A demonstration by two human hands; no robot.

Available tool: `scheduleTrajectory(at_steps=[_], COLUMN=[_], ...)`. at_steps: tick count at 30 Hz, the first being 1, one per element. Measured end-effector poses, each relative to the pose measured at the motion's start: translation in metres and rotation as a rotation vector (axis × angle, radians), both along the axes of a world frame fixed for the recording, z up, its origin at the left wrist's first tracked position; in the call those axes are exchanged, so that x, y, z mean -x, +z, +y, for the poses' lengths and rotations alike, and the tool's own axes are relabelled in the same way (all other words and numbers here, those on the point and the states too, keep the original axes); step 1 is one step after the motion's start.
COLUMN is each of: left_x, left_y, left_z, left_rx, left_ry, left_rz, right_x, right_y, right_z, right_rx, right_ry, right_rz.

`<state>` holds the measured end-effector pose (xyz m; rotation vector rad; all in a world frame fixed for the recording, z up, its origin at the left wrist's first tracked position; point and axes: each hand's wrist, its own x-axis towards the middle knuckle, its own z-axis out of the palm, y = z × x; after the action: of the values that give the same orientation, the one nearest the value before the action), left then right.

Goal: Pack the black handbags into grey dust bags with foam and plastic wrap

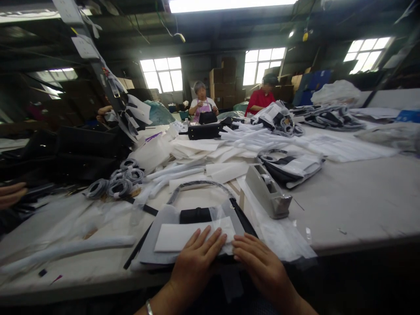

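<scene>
A black handbag (244, 218) lies flat at the table's near edge, its wrapped handle (200, 183) arching away from me. Grey-white sheeting (149, 247) covers most of its front, leaving a black flap (196, 215) showing. Across the lower part rests a white foam sheet (170, 238). My left hand (200, 253) presses flat on that sheet, fingers stretched out. Beside it, my right hand (259, 258) lies with fingers extended over the sheet's right end and the bag's lower edge. Neither hand is wrapped round anything.
A grey tape dispenser (269, 192) stands right of the bag. Coiled wrapped straps (120, 187) lie left, white sheets (197, 151) behind. Another partly wrapped bag (292, 166) sits at right. Two people (202, 105) work across the table; someone's hand (11, 194) shows at far left.
</scene>
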<state>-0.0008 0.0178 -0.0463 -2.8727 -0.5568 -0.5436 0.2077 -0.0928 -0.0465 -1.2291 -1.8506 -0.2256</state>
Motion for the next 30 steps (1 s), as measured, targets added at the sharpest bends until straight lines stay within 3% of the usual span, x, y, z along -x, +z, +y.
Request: scheduleTrajectory(at_steps=[4,8,11,14,20,27,30], left_x=[-0.001,-0.002,-0.002,-0.002,-0.001,-0.003,-0.002], left_y=[0.003,0.003,0.000,-0.004,-0.006,-0.005,-0.003], left_z=[-0.002,-0.003,-0.002,-0.001,0.000,0.000,-0.001], left_rx=[0.029,0.038,0.031,0.023,-0.020,-0.060,-0.032], left_ry=[0.010,0.020,0.025,0.017,0.002,0.003,0.003], left_rz=[0.023,0.022,0.009,-0.009,-0.046,-0.143,-0.126], right_x=[-0.013,-0.012,-0.009,-0.013,-0.031,-0.030,-0.018], right_y=[0.020,0.044,0.046,0.042,0.049,0.038,0.042], right_z=[0.015,0.089,0.134,0.150,0.136,0.054,0.067], right_rx=[0.105,0.432,0.550,0.613,0.582,0.274,0.398], right_ry=[-0.107,-0.067,0.053,0.072,0.037,-0.103,-0.054], right_rz=[0.082,-0.161,-0.318,-0.418,-0.407,-0.052,-0.144])
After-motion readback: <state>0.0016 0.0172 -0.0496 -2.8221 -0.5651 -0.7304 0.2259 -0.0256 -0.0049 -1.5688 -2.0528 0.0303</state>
